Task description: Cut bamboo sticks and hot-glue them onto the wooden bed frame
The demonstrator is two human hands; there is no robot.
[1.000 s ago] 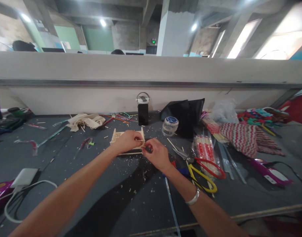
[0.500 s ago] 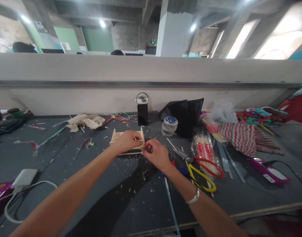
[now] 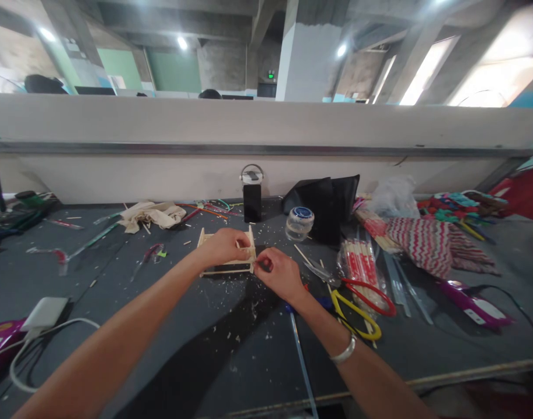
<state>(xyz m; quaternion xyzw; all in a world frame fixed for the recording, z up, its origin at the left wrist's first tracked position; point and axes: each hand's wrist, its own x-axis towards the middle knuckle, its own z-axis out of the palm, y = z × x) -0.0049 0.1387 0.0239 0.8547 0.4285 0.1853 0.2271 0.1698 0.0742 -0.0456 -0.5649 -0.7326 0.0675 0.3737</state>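
Observation:
A small frame of pale wooden sticks (image 3: 225, 270) rests on the dark tabletop in front of me. My left hand (image 3: 226, 245) reaches over it, thumb and fingers closed on its right end. At the lower right corner of that end, my right hand (image 3: 279, 272) is pinched, its fingertips against the wood. Whether a small piece sits between those fingertips is too fine to make out. Part of the frame's upper side is hidden behind my left hand.
Right of my hands lie scissors (image 3: 358, 302) with red and yellow handles and a packet of sticks (image 3: 359, 262). Behind stand a phone (image 3: 252, 203) and a lidded jar (image 3: 299, 223). A glue stick (image 3: 302, 361) lies near the front edge; crumpled cloth (image 3: 152, 216) is at left.
The stick frame has tilted and turned slightly under my left hand. Both hands have stayed at its right end, my right shifting only a little.

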